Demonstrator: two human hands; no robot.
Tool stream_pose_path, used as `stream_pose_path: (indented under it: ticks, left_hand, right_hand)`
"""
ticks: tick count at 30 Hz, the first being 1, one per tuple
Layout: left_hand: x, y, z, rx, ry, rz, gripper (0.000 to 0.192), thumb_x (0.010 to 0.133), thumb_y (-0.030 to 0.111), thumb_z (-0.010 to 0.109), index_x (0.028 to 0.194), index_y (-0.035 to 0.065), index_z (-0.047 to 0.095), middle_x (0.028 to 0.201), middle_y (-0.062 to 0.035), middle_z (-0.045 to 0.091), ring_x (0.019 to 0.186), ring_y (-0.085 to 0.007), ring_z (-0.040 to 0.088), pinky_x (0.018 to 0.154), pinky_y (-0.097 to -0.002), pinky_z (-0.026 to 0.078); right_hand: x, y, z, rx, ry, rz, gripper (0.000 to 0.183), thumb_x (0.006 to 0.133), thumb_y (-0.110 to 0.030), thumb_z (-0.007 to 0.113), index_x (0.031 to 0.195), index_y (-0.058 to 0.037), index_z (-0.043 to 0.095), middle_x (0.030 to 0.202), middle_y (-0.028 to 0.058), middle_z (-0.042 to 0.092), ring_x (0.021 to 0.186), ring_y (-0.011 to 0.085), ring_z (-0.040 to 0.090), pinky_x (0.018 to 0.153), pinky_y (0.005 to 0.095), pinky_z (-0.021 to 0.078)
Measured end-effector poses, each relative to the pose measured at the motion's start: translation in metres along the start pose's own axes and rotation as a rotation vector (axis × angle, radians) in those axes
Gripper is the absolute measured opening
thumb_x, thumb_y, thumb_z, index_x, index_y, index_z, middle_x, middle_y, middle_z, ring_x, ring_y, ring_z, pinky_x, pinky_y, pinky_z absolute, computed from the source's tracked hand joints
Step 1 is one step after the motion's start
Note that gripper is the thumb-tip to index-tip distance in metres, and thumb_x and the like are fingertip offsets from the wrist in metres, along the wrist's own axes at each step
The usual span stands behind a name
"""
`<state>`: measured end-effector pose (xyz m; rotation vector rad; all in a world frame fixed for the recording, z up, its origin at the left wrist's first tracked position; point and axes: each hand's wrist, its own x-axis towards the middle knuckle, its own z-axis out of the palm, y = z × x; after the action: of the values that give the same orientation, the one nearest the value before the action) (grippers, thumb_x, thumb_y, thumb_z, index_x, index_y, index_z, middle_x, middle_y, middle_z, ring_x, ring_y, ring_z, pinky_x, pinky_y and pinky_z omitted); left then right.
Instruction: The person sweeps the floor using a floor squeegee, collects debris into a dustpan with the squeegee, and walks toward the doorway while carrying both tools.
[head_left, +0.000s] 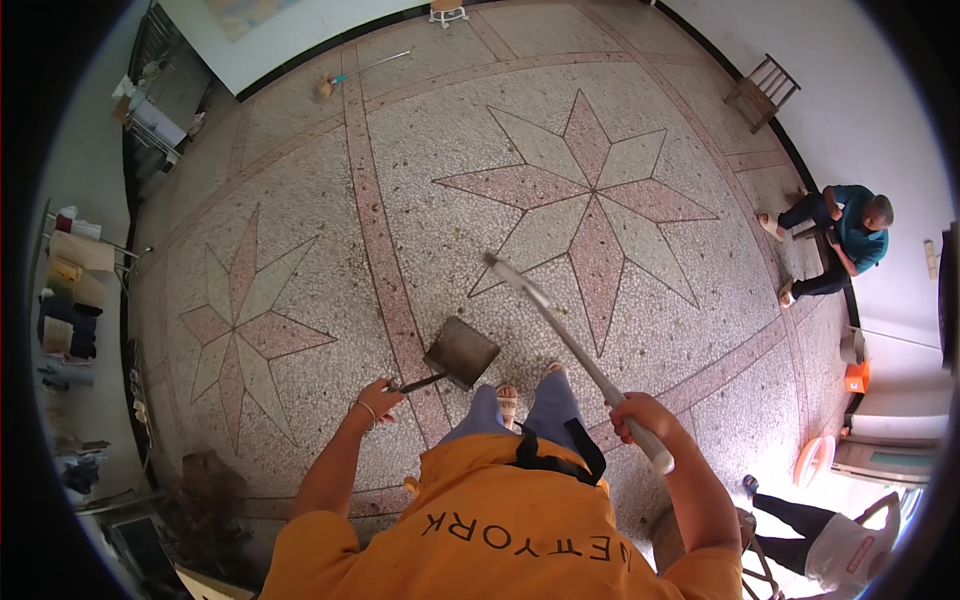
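My left hand (379, 405) grips the short dark handle of a metal dustpan (463, 352). The pan is in front of my feet, over the pink inlaid strip. In my right hand (641, 420) is a long-handled, broom-like tool (574, 341), slanting forward and left. Its narrow far end is pale with a dark tip, too blurred to make out clearly. That tip is ahead of the dustpan, over the terrazzo floor (420, 187), where small bits of debris lie scattered. Whether tip and pan touch the floor I cannot tell.
A broom (367, 67) lies near the far wall. To the right, a person (847, 232) sits by the wall, beyond a wooden chair (761, 94). Another person (832, 532) is at lower right, near an orange bin (857, 376). Piled goods (71, 300) line the left side.
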<state>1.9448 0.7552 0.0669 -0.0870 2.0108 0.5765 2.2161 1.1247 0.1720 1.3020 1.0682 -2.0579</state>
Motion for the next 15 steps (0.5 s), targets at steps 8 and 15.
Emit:
stream_pose_path:
  ticks: [8,15]
  left_hand:
    - [0.006,0.019,-0.001,0.417,0.207,0.176,0.052,0.062,0.03,0.062,0.107,0.0067,0.051,0.095,-0.0193,0.055,0.083,-0.029,0.054,0.074,-0.0352,0.045]
    - [0.023,0.147,0.013,0.373,0.138,0.462,0.04,0.069,0.023,0.058,0.104,0.0055,0.052,0.089,-0.0158,0.057,0.082,-0.0282,0.055,0.072,-0.0335,0.044]
  right_hand:
    - [0.04,-0.066,-0.046,-0.006,0.201,-0.118,0.011,0.07,-0.009,0.052,0.071,-0.0028,0.043,0.058,0.0078,0.046,0.044,0.0161,0.046,0.037,0.0285,0.0394]
    - [0.106,-0.115,-0.091,0.795,-0.023,0.001,0.011,0.075,-0.01,0.046,0.067,-0.0054,0.041,0.053,0.0041,0.043,0.043,0.0145,0.042,0.038,0.0258,0.0389]
